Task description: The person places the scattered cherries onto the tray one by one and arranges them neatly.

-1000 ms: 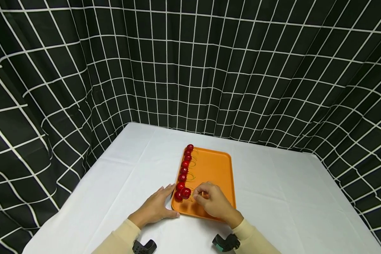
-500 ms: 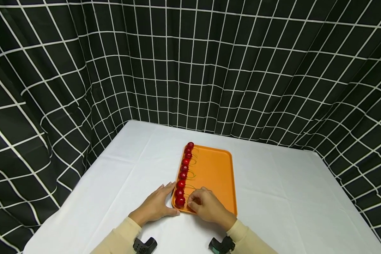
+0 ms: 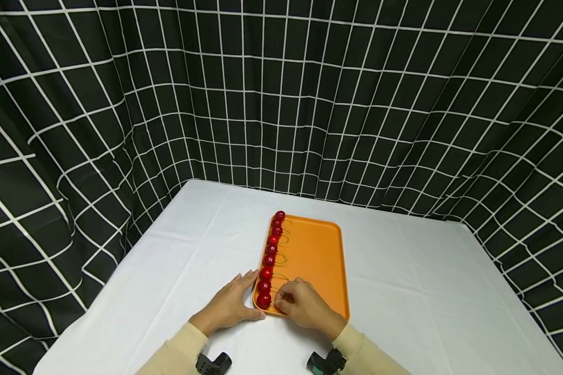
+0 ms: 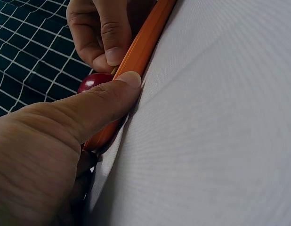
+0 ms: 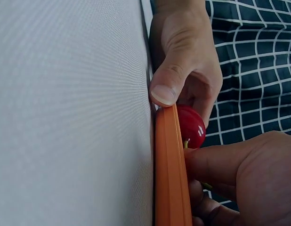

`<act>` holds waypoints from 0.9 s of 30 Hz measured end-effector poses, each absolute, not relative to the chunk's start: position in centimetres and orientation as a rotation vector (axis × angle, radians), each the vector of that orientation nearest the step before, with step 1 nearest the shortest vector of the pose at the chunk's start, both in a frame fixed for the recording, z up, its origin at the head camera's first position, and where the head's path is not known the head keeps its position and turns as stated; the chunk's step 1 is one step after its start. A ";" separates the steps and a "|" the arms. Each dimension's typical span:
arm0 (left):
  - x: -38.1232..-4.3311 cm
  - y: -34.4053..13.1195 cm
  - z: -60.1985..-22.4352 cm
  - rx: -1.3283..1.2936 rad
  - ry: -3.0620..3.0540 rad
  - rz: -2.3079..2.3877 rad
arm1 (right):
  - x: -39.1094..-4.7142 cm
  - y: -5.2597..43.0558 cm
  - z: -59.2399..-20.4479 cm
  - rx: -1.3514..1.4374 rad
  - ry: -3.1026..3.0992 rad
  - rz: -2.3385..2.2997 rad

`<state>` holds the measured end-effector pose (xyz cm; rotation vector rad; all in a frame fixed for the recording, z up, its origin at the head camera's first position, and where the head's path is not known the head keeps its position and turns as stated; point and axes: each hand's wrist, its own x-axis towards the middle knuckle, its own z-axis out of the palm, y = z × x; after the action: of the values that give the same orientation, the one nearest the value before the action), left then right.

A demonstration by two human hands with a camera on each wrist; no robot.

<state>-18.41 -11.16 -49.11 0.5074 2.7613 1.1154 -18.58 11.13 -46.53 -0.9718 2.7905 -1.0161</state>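
Note:
A row of red cherries with green stems lies along the left side of an orange tray [image 3: 316, 260]. My right hand [image 3: 305, 304] is low over the tray's near end, pinching the stem of the nearest cherry [image 3: 264, 301]. In the right wrist view that cherry [image 5: 191, 126] sits just inside the rim, and a bit of stem shows at the fingertips. My left hand [image 3: 232, 307] spans the tray's near left corner with fairly straight fingers. Its thumb [image 4: 122, 84] rests against the near rim; the other fingers touch the left side and are partly hidden.
The tray stands on a white-covered table [image 3: 403, 281], which extends on both sides of it. A dark curtain [image 3: 262, 104] with a white grid surrounds the table at the back and sides. Dark devices [image 3: 214, 363] are worn at both wrists.
My right hand has brought a cherry down and toward me, from above the row to its near end on the tray. The left hand has stayed at the corner.

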 end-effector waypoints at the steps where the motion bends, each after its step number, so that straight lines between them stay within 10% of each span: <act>1: -18.4 -11.2 -49.1 0.508 2.764 1.113 | -18.6 11.1 -46.5 -0.972 2.791 -1.015; 27: -18.3 -11.2 -49.2 0.540 2.746 1.134 | -18.6 11.0 -46.7 -0.916 2.749 -1.119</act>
<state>-18.31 -11.23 -49.22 0.5396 2.7461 1.1344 -18.64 10.97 -46.71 -0.9159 2.7490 -1.1186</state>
